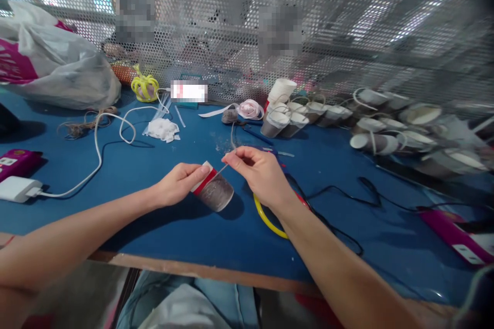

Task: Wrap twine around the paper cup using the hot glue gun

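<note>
My left hand (181,182) is closed on a small paper cup (216,194) at the middle of the table. The cup is tilted, its lower part covered in grey-brown yarn, with a red band showing near the end I hold. To its right, my right hand (260,172) pinches a strand of grey yarn (221,169) that stretches from the cup to my fingertips. More of that yarn leads back toward a small grey ball of yarn (230,115). A yellow ring-shaped handle (268,218) lies partly under my right forearm.
Several wrapped cups with handles (278,119) stand at the back right. White scraps (162,129), a pink ribbon roll (250,109) and a plastic bag (73,67) lie along the back. A white cable (98,157) and black cable (347,195) cross the table. A perforated metal screen (231,20) rises behind.
</note>
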Demonstrator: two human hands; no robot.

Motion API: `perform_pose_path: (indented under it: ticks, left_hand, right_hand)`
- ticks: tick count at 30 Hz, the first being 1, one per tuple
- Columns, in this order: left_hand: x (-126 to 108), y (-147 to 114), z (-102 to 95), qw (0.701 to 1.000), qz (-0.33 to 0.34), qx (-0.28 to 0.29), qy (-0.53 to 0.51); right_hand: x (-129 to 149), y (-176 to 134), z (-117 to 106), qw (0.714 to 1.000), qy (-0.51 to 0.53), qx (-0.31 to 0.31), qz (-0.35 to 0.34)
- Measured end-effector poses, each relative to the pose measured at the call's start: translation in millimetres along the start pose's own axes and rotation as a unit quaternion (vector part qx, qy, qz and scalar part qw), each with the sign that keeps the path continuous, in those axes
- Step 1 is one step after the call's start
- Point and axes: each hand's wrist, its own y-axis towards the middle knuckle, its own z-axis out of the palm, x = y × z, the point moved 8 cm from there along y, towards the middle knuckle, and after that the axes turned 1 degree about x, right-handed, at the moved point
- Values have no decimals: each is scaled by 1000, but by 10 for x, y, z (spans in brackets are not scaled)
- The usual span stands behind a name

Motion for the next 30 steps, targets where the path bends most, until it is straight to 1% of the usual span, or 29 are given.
perform_pose_path:
  ticks: [8, 15, 18, 24, 30]
  left_hand:
    - [27, -5, 1, 1000, -16, -4, 7]
    - [10, -26, 29, 1000, -12, 5, 28]
    - [-27, -45, 50, 1000, 2, 14, 26]
    - [-122, -99, 98, 998, 38, 45, 23]
    - [-188, -126, 116, 994, 75, 55, 48]
  right_hand:
    - [164, -116, -22, 997, -66, 1, -37]
    - [109, -89, -39, 997, -81, -11, -14]
    - [67, -78, -36, 997, -80, -12, -3]
    - [9, -75, -2, 995, -98, 5, -3]
    - [-36, -73, 43, 997, -76, 26, 1]
